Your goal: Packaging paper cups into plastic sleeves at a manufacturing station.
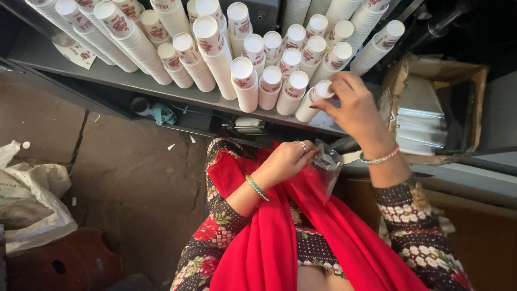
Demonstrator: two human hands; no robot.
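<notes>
Several stacks of white paper cups with red print (215, 51) stand on a grey metal shelf (107, 75) in front of me. My right hand (353, 108) reaches up and pinches the top of one cup stack (312, 101) at the shelf's front edge. My left hand (288, 159), with a ring and a green bangle, is closed on a clear plastic bag (326, 167) held over my lap. A red scarf (269, 231) hangs down my patterned dress.
A cardboard box (468, 91) holding stacked clear plastic sleeves (423, 124) sits at the right. A white sack (32, 205) and a brown stool (70, 261) lie at the lower left on the stone floor (134, 178). A small motor part (245, 126) sits under the shelf.
</notes>
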